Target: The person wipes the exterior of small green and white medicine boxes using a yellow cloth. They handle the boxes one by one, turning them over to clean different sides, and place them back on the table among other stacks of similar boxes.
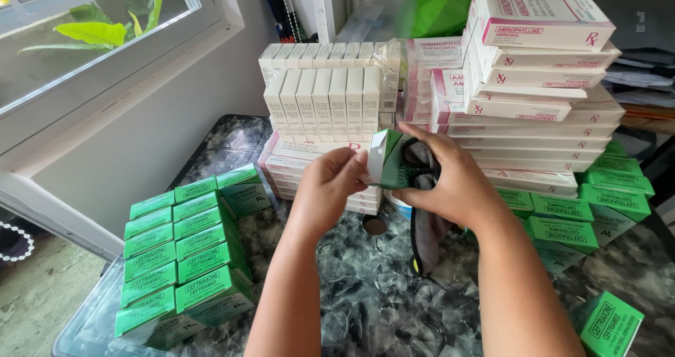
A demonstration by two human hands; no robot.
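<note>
A small green box (389, 161) is being pinched between both grips, left hand (330, 188) at its flap, right hand (450, 181) behind. The flap should be pressed gently, above the tabletop (365, 301).

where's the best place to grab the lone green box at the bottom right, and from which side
Grip the lone green box across its two long side faces, coming down from above. It lies tilted on the marbled table, apart from the green stack behind it, so both long sides look free. Both hands, left hand and right hand, are busy on the open green carton.
</note>
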